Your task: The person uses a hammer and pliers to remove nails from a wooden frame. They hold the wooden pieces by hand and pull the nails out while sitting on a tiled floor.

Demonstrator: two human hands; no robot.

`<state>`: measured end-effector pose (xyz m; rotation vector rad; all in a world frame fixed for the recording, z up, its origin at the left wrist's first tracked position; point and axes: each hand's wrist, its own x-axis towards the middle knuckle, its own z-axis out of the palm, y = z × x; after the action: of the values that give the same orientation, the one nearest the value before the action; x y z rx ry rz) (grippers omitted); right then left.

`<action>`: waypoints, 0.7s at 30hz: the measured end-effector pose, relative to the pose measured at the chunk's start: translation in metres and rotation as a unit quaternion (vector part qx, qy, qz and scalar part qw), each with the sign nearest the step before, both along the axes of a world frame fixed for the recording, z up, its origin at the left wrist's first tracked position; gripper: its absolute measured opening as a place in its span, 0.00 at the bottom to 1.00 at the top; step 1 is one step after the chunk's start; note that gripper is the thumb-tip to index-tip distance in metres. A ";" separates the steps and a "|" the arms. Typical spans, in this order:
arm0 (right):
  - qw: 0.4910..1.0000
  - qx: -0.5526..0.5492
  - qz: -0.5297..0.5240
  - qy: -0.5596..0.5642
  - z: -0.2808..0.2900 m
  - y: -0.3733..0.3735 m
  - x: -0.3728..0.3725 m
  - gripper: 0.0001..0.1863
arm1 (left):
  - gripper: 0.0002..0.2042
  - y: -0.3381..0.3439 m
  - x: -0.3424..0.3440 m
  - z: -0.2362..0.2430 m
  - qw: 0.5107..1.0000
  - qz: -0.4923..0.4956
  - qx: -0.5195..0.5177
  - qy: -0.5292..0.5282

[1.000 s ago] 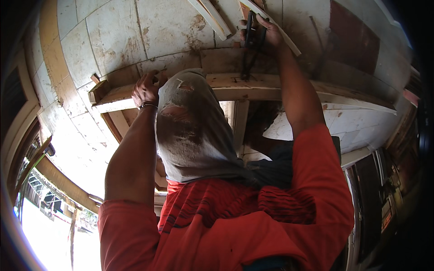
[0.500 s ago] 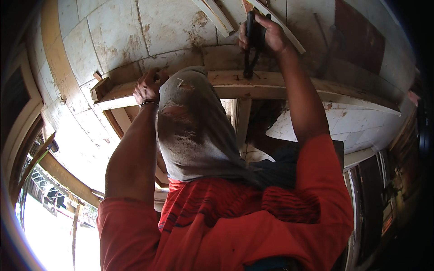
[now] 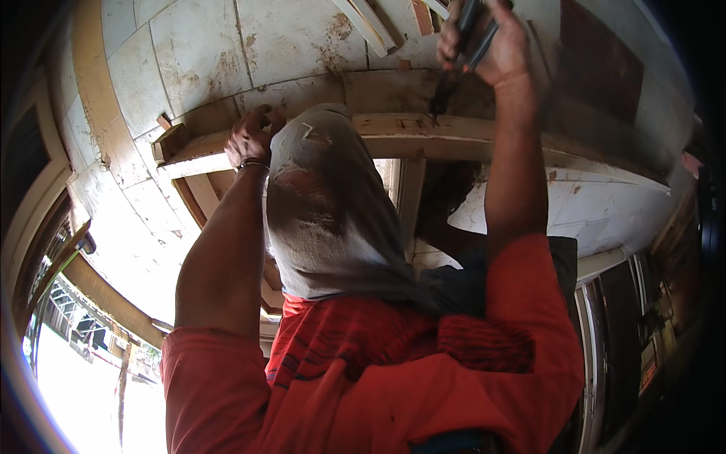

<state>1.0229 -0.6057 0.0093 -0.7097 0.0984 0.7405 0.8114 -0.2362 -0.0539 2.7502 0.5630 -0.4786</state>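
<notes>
My right hand (image 3: 495, 49) grips a pair of black-handled pliers (image 3: 467, 38), its handles slightly apart. Their blurred jaws point down at the top face of a long wooden frame (image 3: 461, 129), close to a small dark mark or nail that I cannot make out clearly. Further left, my left hand (image 3: 249, 140) is closed over the same frame's rail, with the fingers curled at its far side. My knee in torn grey trousers (image 3: 314, 189) presses up against the frame between the two hands.
Loose wood strips (image 3: 367, 26) lie on the dirty tiled floor (image 3: 295, 45) beyond the frame. A small wood block (image 3: 170, 142) sits at the frame's left end. A dark reddish panel (image 3: 601, 57) is at the far right. Bright daylight enters at lower left.
My right hand has moved up and right with the pliers, whose jaws have shifted right along the frame. The left hand has stayed almost where it was.
</notes>
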 end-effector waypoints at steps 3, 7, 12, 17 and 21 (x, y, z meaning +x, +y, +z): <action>0.944 -0.238 -0.225 0.025 0.021 -0.033 0.045 0.28 | 0.17 -0.011 0.003 -0.006 1.000 0.005 -0.015 0.008; 0.894 -0.371 -0.246 -0.037 0.025 -0.085 0.067 0.31 | 0.17 0.003 -0.008 -0.019 0.999 -0.005 -0.030 -0.044; 0.870 -0.373 -0.319 -0.055 0.065 -0.079 0.029 0.41 | 0.17 -0.011 0.001 -0.002 1.000 0.003 -0.002 0.009; 0.858 -0.418 -0.287 -0.075 0.037 -0.099 0.025 0.39 | 0.17 -0.006 0.000 -0.003 1.000 0.004 -0.005 0.003; 0.880 -0.411 -0.238 -0.010 0.010 -0.097 0.011 0.33 | 0.17 -0.011 0.006 0.002 1.000 0.013 -0.010 0.022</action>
<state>1.0334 -0.7030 0.0196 -1.4381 0.5744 0.1808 0.8172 -0.2476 -0.0515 2.7152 0.6001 -0.5373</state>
